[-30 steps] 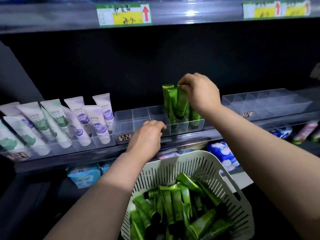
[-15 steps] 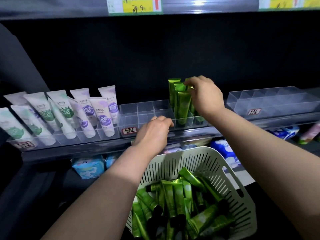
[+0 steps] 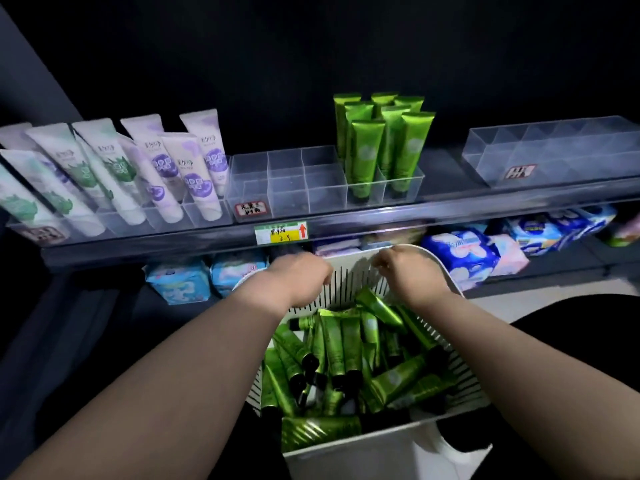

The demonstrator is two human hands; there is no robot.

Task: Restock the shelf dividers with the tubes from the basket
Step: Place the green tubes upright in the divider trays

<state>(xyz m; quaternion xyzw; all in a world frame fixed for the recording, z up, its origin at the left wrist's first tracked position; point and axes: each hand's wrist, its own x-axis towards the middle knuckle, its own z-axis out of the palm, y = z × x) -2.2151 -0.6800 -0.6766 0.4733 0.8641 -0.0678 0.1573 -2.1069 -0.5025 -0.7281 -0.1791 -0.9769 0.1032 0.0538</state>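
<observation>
Several green tubes (image 3: 381, 143) stand upright in the right-hand cells of a clear shelf divider (image 3: 287, 188); its left cells hold nothing. Below it, a white slotted basket (image 3: 363, 455) holds a loose pile of green tubes with black caps (image 3: 346, 355). My left hand (image 3: 301, 282) hovers over the basket's far left rim, its fingers curled down out of sight. My right hand (image 3: 408, 275) is at the far rim with its fingers curled, and no tube shows in it.
White tubes with purple prints (image 3: 194, 168) and green prints (image 3: 86, 168) fill the divider at the left. Another clear divider (image 3: 554, 150) sits at the right. A yellow price label (image 3: 280, 233) marks the shelf edge. Soft blue and white packs (image 3: 464, 251) lie on the shelf below.
My right hand has let go of the standing tubes and dropped to the basket rim. My left hand came off the shelf edge down to the basket. The view has tilted downward.
</observation>
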